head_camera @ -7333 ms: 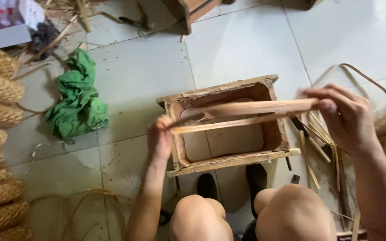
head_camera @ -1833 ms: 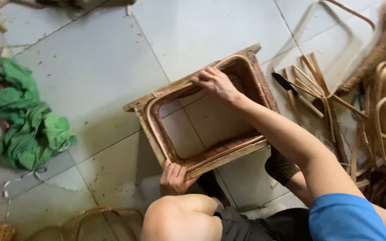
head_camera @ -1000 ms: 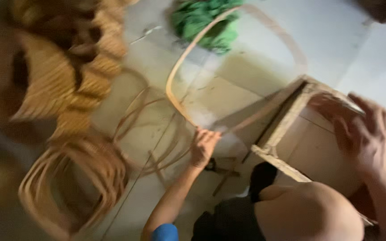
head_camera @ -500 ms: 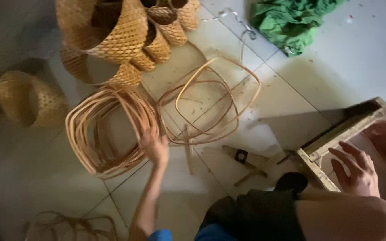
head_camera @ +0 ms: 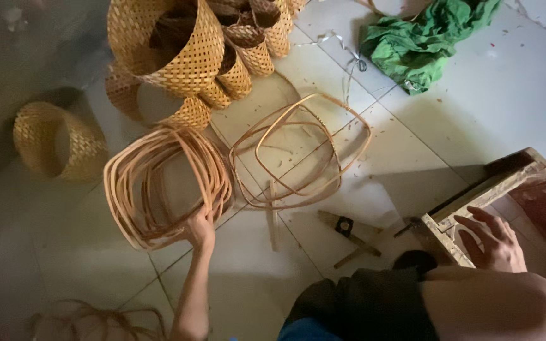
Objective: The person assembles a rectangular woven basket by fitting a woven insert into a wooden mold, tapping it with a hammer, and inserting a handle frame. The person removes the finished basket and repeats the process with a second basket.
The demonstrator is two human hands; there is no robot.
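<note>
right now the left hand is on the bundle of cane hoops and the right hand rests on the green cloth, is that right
Not quite. The left hand is on the stack of cane hoops, but the right hand rests on the edge of the wooden frame, not on the green cloth, which lies untouched across the floor. The head view shows this.

Our left hand (head_camera: 200, 228), which a moment ago lies flat on the floor beside the stack of rattan hoops (head_camera: 162, 183), now grips its near edge. Our right hand (head_camera: 491, 240) slides from inside the wooden frame (head_camera: 475, 196) onto its corner rail.
</note>
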